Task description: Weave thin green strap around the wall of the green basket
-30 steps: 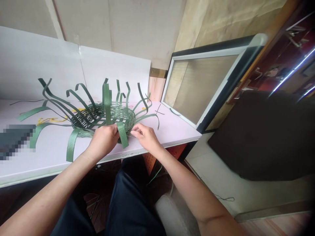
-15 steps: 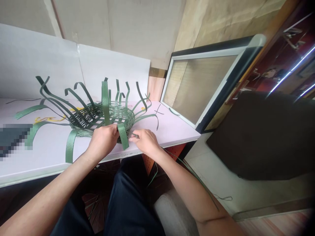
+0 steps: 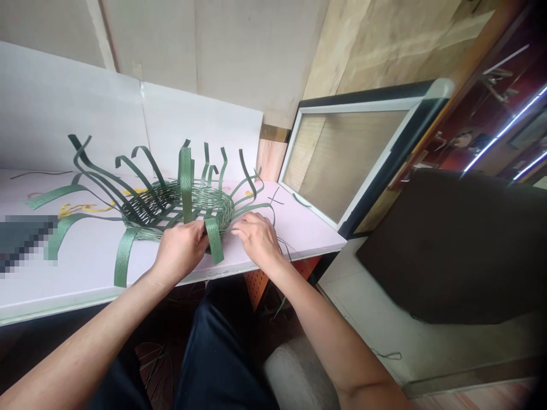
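A half-woven green basket [image 3: 149, 208] lies on the table, with wide flat strips standing up and curling outward all around its rim. My left hand [image 3: 182, 245] grips the near side of the rim, its fingertips partly hidden inside. Just right of that hand, a broad green strip [image 3: 214, 240] bends down over the edge. My right hand [image 3: 256, 238] is to the right of the basket, thumb and fingers pinched on a thin green weaving strand [image 3: 235, 229]. The strand's loose tail trails past that hand over the table edge.
The pale table [image 3: 85, 256] ends close in front of my lap. Yellow scraps [image 3: 81, 209] lie left of the basket. A dark-framed panel [image 3: 346, 154] leans at the right end, beside a large dark covered object [image 3: 444, 245]. Loose strands lie on the floor.
My right hand has risen slightly and turned, still pinching the strand. The strand's tail has shifted up onto the table edge. My left hand stays on the rim.
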Tool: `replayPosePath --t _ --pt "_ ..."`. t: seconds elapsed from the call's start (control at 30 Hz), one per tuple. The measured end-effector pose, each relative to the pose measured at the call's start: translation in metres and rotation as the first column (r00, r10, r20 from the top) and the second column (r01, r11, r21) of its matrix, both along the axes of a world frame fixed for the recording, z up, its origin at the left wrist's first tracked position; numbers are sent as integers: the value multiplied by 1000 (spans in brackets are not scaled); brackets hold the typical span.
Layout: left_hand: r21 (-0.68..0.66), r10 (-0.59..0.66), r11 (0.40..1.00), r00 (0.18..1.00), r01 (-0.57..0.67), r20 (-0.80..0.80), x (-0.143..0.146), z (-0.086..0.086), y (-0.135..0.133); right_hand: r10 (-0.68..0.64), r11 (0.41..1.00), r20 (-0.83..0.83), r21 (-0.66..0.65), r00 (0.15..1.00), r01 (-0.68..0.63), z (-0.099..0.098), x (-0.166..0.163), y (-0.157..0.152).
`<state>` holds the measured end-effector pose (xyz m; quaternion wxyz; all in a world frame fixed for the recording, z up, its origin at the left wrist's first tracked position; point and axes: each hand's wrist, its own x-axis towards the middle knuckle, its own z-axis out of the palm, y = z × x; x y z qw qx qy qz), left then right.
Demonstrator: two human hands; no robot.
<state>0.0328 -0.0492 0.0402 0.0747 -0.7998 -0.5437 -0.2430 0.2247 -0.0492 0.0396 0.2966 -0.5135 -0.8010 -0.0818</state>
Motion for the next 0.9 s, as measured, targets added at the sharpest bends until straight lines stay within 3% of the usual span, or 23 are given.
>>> replayPosePath --t 0.1,0.2,0.33,0.43,0.47,0.53,0.63,0.7,0.77,0.9 --pt "-3 41 999 998 -41 -43 5 0 -2 -71 997 84 23 994 69 10 -4 -18" --pt "18 66 998 997 -65 -31 7 -1 -4 -61 986 8 -153 998 62 13 -7 -27" --pt "20 29 999 999 -29 27 7 -4 -4 5 909 -218 -406 976 -96 5 0 -16" --pt "33 -10 999 997 8 72 6 -6 -4 -4 817 -458 -514 889 -261 -5 6 -4" --pt "39 -30 999 996 27 87 5 -7 -3 -16 806 -547 -502 837 -312 -7 7 -1" --pt "50 -69 997 992 64 109 4 -8 -3 -28 843 -697 -401 717 -357 -12 6 3" --pt "65 -87 995 990 80 113 3 -10 -2 42 934 -830 -165 556 -316 -14 -2 4" --pt "64 -86 995 990 79 109 3 -11 -1 114 957 -859 -41 500 -289 -10 -7 0" --pt "64 -89 995 990 83 109 3 -11 0 164 969 -841 41 515 -242 2 -12 -6" --pt "72 -99 993 990 92 102 3 -11 1 230 973 -627 156 745 -169 44 -19 -15"
